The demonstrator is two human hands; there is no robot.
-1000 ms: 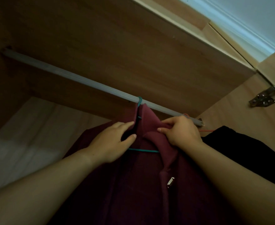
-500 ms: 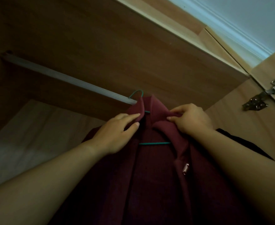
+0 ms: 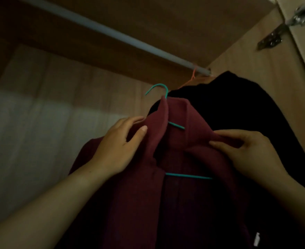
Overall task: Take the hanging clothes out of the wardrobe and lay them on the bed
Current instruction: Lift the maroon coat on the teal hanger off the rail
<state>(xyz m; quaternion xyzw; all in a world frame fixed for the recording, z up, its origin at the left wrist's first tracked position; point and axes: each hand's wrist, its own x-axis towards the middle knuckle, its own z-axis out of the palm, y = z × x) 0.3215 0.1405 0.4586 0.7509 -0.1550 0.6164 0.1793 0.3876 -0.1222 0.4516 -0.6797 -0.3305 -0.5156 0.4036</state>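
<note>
Maroon garment [image 3: 139, 203] is hanging on a teal hanger [image 3: 187, 176], held up in front of the open wardrobe. The hanger's hook is sitting free in the air below the rail [image 3: 112, 33], touching nothing. Left grip [image 3: 117, 148] is pinching the garment's left collar edge, thumb on the front of the cloth, fingers going behind it. Right grip [image 3: 247, 151] is pinching a fold of the right collar between curled fingers and thumb. Both grips are closing on cloth, not on the wire. A small white tag [image 3: 256, 239] is showing at the lower right among dark cloth; it is too blurred to read, and which garment it belongs to cannot be told. Just behind and to the right, a black garment [image 3: 238, 114] is hanging from an orange hanger [image 3: 193, 78] hooked at the rail's right end, beside the side wall. The maroon collar is overlapping the black garment's left edge in view. A metal hinge [image 3: 281, 31] is sitting at the upper right, on the door side. A pale back panel [image 3: 40, 123] is filling the left. Lighting is dim.
</note>
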